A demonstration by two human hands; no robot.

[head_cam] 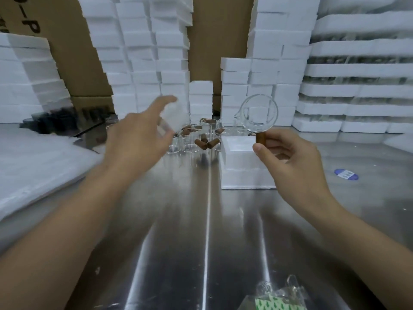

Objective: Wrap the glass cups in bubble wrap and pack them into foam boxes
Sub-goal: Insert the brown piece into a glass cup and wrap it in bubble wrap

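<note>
View from a head-worn camera, looking down at two bare forearms over a steel table (207,231). An open white foam box (245,175) stands on the table and serves as the landmark.

Just above the box's far right corner, the right hand (290,157) holds up a clear glass cup (260,113) with a small pouring lip. The cup is tipped so its round mouth faces the camera. The thumb and curled fingers pinch only its short brown handle (261,138), and the glass bowl itself is untouched. The wrist is bent slightly back, with the forearm coming in from the lower right.

The cup looks thin-walled, light, rigid, slick and easily broken. The handle probably gives the surest hold. Once wrapped, cradling the bowl seems safer than squeezing the rim or lip.

To the left of the box, the left hand (138,135) reaches forward above the table and is blurred. Its forefinger is stretched out and the other fingers are loosely spread. A pale translucent smear (176,115) sits at the fingertips. I cannot tell whether the hand holds anything.

Behind the box and to its left stands a cluster of more cups (196,137) with brown handles. Far left of the box lies a pile of bubble wrap (33,166). Stacked foam boxes (145,52) rise behind.
</note>
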